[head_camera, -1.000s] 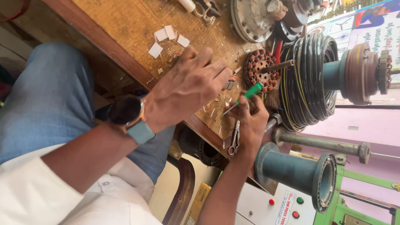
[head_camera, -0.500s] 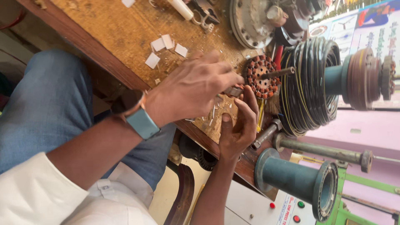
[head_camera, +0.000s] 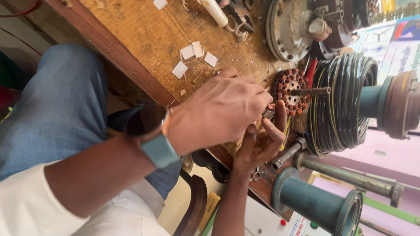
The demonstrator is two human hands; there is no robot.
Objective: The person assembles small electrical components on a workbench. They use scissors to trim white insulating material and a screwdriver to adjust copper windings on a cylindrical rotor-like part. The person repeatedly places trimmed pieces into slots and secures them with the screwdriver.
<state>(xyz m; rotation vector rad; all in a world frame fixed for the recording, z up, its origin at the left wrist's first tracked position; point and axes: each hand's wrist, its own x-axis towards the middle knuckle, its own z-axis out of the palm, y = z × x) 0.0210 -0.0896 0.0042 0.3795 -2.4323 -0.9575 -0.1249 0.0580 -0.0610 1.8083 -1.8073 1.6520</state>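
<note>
So the main thing here is a small round stator (head_camera: 292, 91), a ring of rust-brown slots stuffed with copper-coloured winding, with a dull metal shaft (head_camera: 311, 91) poking out of its middle. It sits flat on the wooden desk (head_camera: 144, 39) just past the fingertips, and the shaft's long axis runs away from the grip toward the big coil of black wire (head_camera: 339, 102). The left hand (head_camera: 218, 113) (the one with the watch) has its fingers pressed together, pinching a small metal piece (head_camera: 267, 113) right at the stator's near edge; can't tell what that piece is. The right hand (head_camera: 260, 142) comes up from below, thumb against the stator's rim, fingers curled loosely, and I can't tell if it holds anything. Behind the grip, a few white paper squares (head_camera: 192, 57) lie on the scuffed, grainy board.
</note>
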